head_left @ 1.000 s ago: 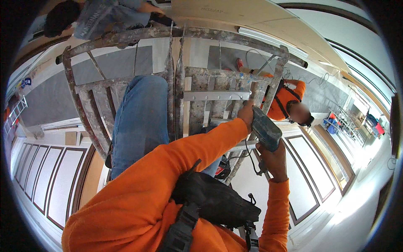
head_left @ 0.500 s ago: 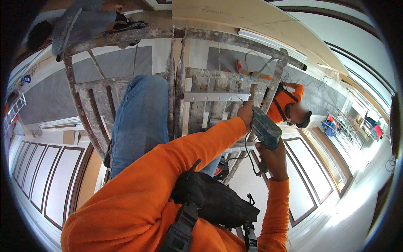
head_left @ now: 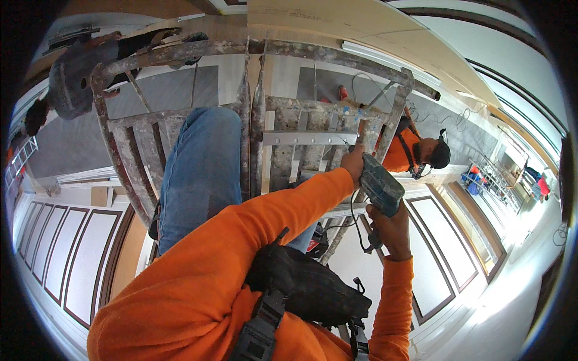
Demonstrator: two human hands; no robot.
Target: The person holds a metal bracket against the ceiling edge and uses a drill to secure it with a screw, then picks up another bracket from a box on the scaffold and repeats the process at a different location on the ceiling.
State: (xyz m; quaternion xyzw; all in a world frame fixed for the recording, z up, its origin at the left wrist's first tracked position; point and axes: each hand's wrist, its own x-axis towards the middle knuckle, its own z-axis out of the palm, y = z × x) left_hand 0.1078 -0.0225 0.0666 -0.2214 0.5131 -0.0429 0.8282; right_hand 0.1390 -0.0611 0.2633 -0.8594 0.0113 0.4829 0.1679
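A dusty green corded power drill is held in both my hands, its front pointing at the far end of a pale metal strip with small holes. My left hand wraps round the drill's front, close beside the strip. My right hand grips the rear and handle, where a dark cord loops down. Whether the tip touches the strip I cannot make out. The strip lies across a paint-spattered trestle ladder, over which my jeans-clad leg is bent.
A co-worker in orange with a dark cap is just beyond the ladder on the right. Another person in grey is at the upper left. Loose cables lie on the right, near metal scaffolding. A wooden board spans the top.
The co-worker in orange has shifted right and turned their head. The person in grey has moved lower into view at the left. My hands and the drill have barely moved.
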